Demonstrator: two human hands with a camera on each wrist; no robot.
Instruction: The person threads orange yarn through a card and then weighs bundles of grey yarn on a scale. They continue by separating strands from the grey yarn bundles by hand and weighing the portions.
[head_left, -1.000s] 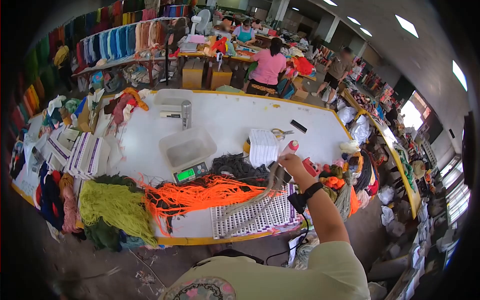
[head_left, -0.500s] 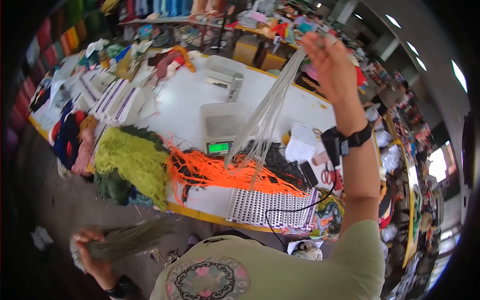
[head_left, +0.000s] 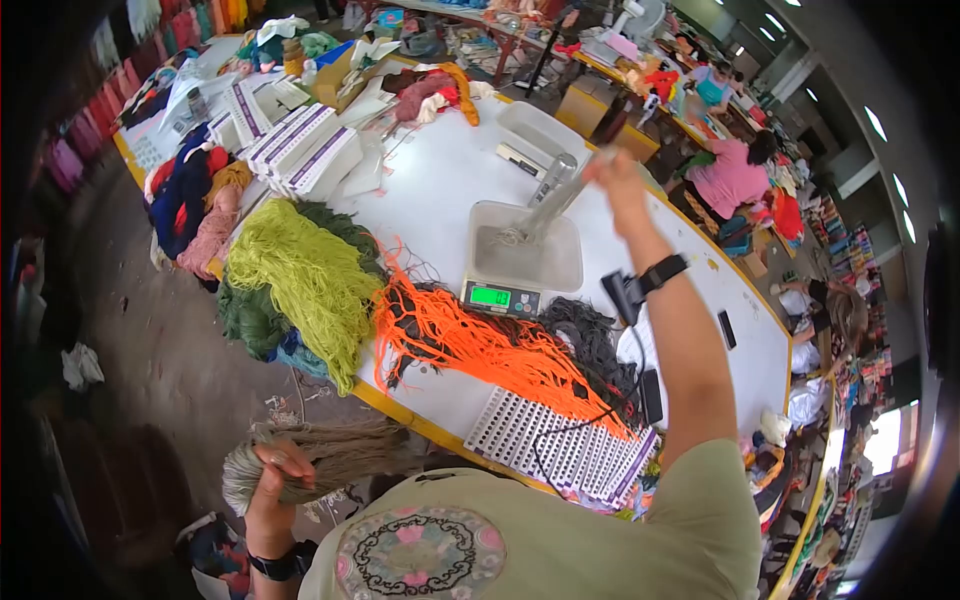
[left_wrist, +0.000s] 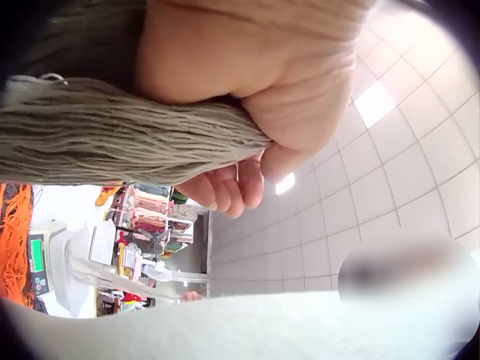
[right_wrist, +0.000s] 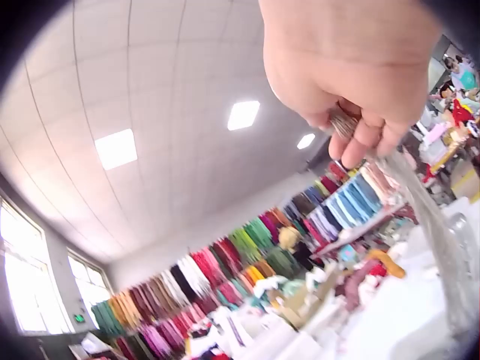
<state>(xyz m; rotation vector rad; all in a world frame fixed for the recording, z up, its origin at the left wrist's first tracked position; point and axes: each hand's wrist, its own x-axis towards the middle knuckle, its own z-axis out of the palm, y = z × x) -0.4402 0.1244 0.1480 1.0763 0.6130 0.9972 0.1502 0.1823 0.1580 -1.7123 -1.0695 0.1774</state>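
My left hand [head_left: 272, 500] grips a thick grey-green skein of yarn [head_left: 355, 450] low at the left, in front of the table's edge. Its strands [left_wrist: 112, 139] fan out from under the palm in the left wrist view. Raised over the table, my right hand [head_left: 622, 190] pinches a thin bundle of grey yarn [head_left: 552, 210], whose lower end dips into a clear plastic tub [head_left: 577, 262]. Fingers curl round the bundle's top in the right wrist view, and the strands [right_wrist: 431, 225] hang below. The tub sits on a digital scale [head_left: 520, 303] with a lit green display.
Orange yarn [head_left: 470, 350] lies in front of the scale, beside lime-green yarn [head_left: 300, 265]. A white sheet of dark-dotted cards [head_left: 540, 440] lies at the near edge. White boxes [head_left: 310, 150] are stacked to the left. A second tub [head_left: 540, 125] stands farther back.
My right hand first lifted the grey bundle off the orange yarn, then brought its end down into the tub. My left hand came into view with the skein. The head view has turned left.
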